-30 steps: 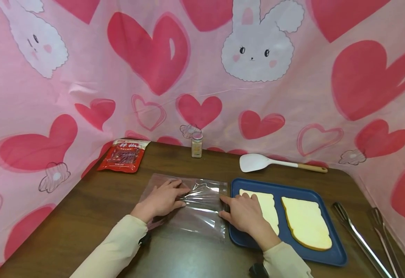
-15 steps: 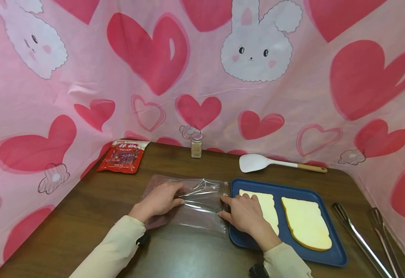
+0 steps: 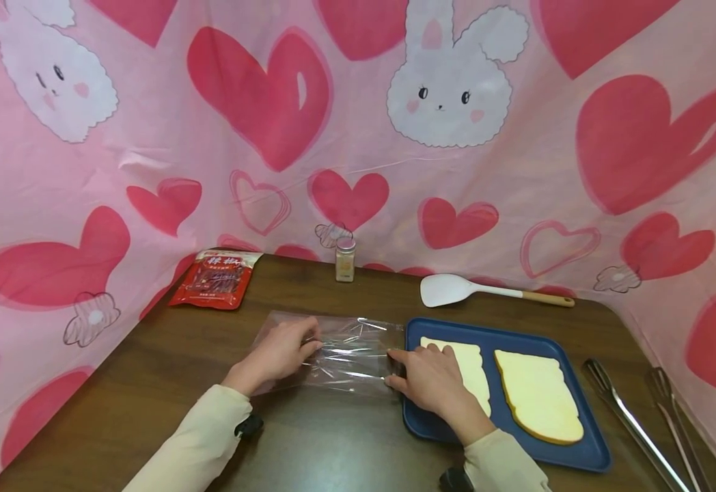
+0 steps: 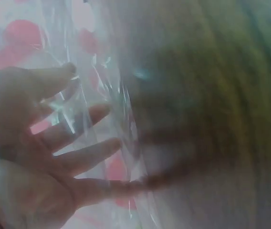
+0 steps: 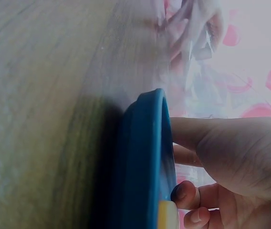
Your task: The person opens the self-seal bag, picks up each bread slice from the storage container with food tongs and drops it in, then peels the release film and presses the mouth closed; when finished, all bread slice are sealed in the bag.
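Pale cream sleeves (image 3: 195, 437) reach in over the dark wood worktop (image 3: 327, 437) from the near side. The left hand (image 3: 278, 352) lies on the left part of a clear plastic bag (image 3: 346, 372); the left wrist view shows its fingers spread apart against the wrinkled film. The right hand (image 3: 430, 376) is at the bag's other end, thumb and index finger extended and apart on its edge, the remaining fingers bent. The bag thus lies flat between the two hands, creased across the middle.

The right hand extends over the left side of a blue tray (image 3: 489, 340), partly covering one bread slice (image 3: 475, 372); a second slice (image 3: 539, 396) lies beside it. Metal tongs (image 3: 627, 414) lie right of the tray.

Beyond the tray is a white spatula (image 3: 447, 290) with a wooden handle end. A red packet (image 3: 216, 280) lies at far left, and a small jar (image 3: 345, 261) stands near the back edge, before a pink heart-and-rabbit backdrop (image 3: 241, 102).
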{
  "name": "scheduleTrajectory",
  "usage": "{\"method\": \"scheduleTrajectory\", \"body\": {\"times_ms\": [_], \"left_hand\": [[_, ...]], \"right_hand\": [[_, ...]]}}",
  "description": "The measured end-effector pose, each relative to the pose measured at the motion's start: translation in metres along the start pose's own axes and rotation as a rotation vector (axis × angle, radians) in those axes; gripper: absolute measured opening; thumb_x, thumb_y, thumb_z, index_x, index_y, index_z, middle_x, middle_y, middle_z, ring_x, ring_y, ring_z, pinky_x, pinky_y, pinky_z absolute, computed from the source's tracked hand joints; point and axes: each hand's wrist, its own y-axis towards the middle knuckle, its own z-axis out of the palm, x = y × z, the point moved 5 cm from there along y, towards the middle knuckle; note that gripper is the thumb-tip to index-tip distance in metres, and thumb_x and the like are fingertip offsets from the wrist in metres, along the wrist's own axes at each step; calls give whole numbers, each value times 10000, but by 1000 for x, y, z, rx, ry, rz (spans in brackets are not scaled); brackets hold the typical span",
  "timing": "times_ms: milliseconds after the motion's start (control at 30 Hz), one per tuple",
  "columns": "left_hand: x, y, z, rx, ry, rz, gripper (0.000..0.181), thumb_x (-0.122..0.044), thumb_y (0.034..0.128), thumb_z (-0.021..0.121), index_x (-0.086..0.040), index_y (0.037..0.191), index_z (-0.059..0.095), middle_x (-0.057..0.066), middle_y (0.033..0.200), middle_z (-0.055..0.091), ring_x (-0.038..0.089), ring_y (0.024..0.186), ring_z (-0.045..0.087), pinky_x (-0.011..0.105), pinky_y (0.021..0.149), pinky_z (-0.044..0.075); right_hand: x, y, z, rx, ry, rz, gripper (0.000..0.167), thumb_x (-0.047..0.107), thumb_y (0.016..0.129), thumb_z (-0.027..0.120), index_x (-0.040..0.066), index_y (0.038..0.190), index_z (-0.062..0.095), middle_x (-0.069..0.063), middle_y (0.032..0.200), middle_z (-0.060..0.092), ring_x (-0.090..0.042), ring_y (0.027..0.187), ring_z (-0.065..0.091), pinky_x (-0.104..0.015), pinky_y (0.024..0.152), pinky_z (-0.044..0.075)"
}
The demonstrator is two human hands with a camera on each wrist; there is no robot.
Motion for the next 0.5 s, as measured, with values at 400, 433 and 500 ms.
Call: {"method": "scheduleTrajectory", "body": {"times_ms": [400,433,500], "left_hand": [[-6,-2,-34,-147,-80,2,58,-171,982,757,-140,978,708,47,1050,747,193,933,657,448,836,556],[-7,-3,-36,-150,-83,2,58,-171,982,757,-137,979,711,52,1063,748,198,929,655,448,828,552],[-10,-3,-41,-164,-78,2,55,-166,977,763,-135,978,717,60,1073,750,202,913,644,441,820,536]], "right_hand": [[-2,1,-1,1,8,-14,487,494,884,821,256,1303,755,-12,939,777,-276,836,626,-444,728,439],[-2,1,-1,0,4,-17,487,494,882,823,261,1304,755,-10,938,778,-278,832,627,-443,726,438],[-3,1,-1,-5,-1,-24,472,473,880,832,269,1299,757,-7,924,776,-275,813,624,-439,714,435]]}}
